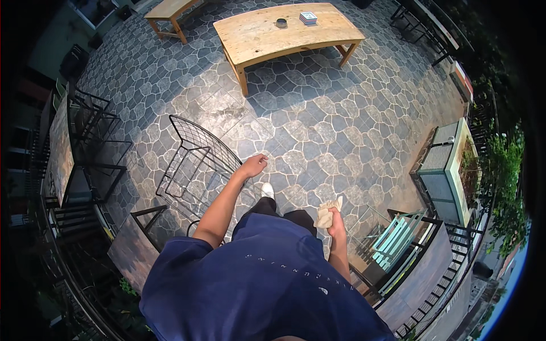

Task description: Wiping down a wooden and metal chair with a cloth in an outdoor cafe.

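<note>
My right hand (336,222) is closed round a crumpled beige cloth (326,214), held out in front of my right hip. Folds of the cloth stick up past my fingers. My left hand (253,166) is raised ahead of me with its fingers loosely bent, and nothing shows in it. Just beyond and to the left of that hand stands a black wire-mesh chair (196,149); the hand overlaps its edge in the picture, and I cannot tell whether they touch.
A wooden table (256,37) stands ahead, bearing a small dark round dish (281,23) and a stacked box (307,18). Tables with dark frames (61,145) line the left. On the right are a light-blue slatted chair (392,241), another table (418,278) and a planter (446,170).
</note>
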A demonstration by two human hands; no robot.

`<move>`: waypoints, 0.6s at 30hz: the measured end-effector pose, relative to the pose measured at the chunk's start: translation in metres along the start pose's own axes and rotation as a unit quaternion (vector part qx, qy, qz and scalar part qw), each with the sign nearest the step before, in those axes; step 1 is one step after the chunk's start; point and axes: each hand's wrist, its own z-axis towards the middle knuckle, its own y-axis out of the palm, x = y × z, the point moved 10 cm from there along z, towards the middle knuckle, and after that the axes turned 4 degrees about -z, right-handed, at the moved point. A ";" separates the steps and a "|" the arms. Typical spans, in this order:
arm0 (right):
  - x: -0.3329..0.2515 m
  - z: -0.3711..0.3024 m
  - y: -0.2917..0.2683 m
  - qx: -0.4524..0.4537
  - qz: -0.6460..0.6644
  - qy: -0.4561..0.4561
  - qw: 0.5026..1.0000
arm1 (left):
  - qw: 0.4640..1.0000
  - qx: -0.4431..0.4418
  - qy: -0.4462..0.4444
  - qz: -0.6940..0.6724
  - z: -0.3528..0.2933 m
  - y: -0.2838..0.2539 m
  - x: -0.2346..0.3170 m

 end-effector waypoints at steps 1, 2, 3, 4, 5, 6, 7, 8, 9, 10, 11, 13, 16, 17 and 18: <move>-0.010 0.008 0.000 0.014 0.004 -0.007 1.000 | 0.999 0.044 0.001 -0.019 0.020 -0.026 0.006; -0.019 0.017 0.002 0.027 0.008 -0.013 1.000 | 0.998 0.054 0.010 -0.012 0.032 -0.041 0.012; -0.032 0.025 0.017 0.014 0.006 -0.021 1.000 | 0.996 0.086 0.000 -0.027 0.040 -0.055 0.008; -0.038 0.024 0.023 0.027 -0.009 -0.006 1.000 | 0.992 0.119 -0.013 -0.045 0.040 -0.067 0.002; -0.045 0.027 0.032 0.039 -0.027 0.010 0.999 | 0.986 0.151 -0.004 -0.075 0.044 -0.079 0.002; -0.054 0.033 0.039 0.028 -0.034 0.009 0.999 | 0.984 0.165 -0.005 -0.075 0.047 -0.084 -0.001; -0.060 0.041 0.053 -0.008 -0.048 0.025 0.999 | 0.980 0.158 -0.019 -0.121 0.050 -0.084 -0.012; -0.066 0.050 0.066 -0.044 -0.064 0.042 0.996 | 0.973 0.152 -0.034 -0.168 0.050 -0.082 -0.025; -0.076 0.055 0.079 -0.056 -0.065 0.034 0.996 | 0.973 0.156 -0.051 -0.162 0.049 -0.080 -0.034; -0.086 0.055 0.097 -0.068 -0.077 0.041 0.994 | 0.972 0.161 -0.072 -0.157 0.042 -0.074 -0.050; -0.094 0.055 0.119 -0.107 -0.097 0.055 0.988 | 0.973 0.172 -0.085 -0.130 0.033 -0.070 -0.063; -0.112 0.061 0.157 -0.169 -0.137 0.079 0.973 | 0.969 0.187 -0.125 -0.099 0.018 -0.057 -0.096; -0.133 0.096 0.187 -0.194 -0.196 0.127 0.953 | 0.951 0.184 -0.231 -0.090 -0.004 -0.037 -0.134; -0.143 0.109 0.188 -0.198 -0.208 0.132 0.949 | 0.947 0.193 -0.238 -0.097 -0.011 -0.028 -0.136; -0.157 0.117 0.200 -0.205 -0.253 0.126 0.937 | 0.937 0.215 -0.252 -0.110 -0.021 -0.021 -0.139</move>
